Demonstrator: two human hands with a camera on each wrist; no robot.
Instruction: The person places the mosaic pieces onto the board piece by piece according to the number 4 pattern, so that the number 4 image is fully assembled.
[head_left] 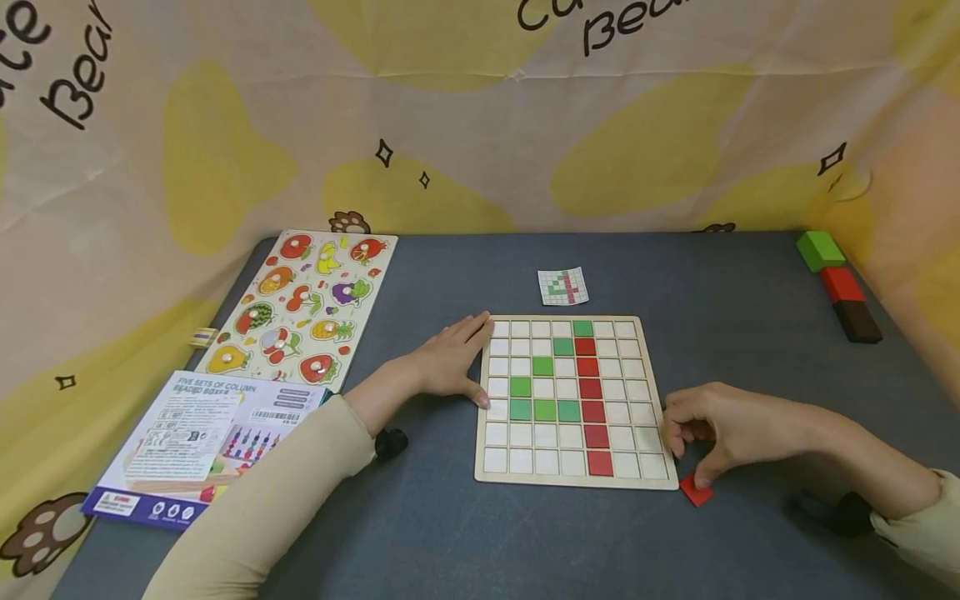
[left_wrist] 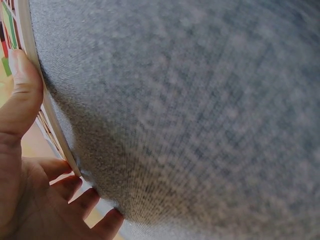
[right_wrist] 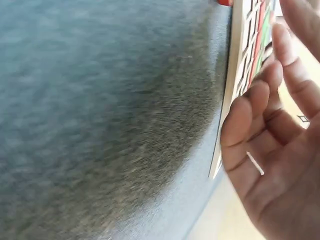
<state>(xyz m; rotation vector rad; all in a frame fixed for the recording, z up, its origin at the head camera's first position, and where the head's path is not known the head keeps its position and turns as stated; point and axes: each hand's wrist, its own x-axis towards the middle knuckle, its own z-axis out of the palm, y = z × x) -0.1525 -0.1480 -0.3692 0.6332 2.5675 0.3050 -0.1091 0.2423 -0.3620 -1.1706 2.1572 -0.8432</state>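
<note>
A grid board [head_left: 528, 477] with pale wooden edges lies on the dark table, its white squares partly filled by green tiles [head_left: 543, 367] and a column of red tiles [head_left: 590, 389]. My left hand [head_left: 450, 360] rests against the board's left edge, thumb and fingers spread; the left wrist view shows the thumb [left_wrist: 24, 92] along that edge. At the right edge, my right hand [head_left: 738, 433] has loosely bent fingers touching the board's side. Its thumb tip overlaps a loose red tile [head_left: 697, 493] by the lower right corner; contact with it cannot be made out.
Behind the board lies a small pattern card [head_left: 562, 287]. Green [head_left: 820, 251], red [head_left: 842, 284] and black [head_left: 857, 321] blocks form a row at the far right. A fruit puzzle board [head_left: 285, 333] and a printed box [head_left: 161, 508] lie on the left. Patterned cloth [head_left: 480, 117] hangs behind.
</note>
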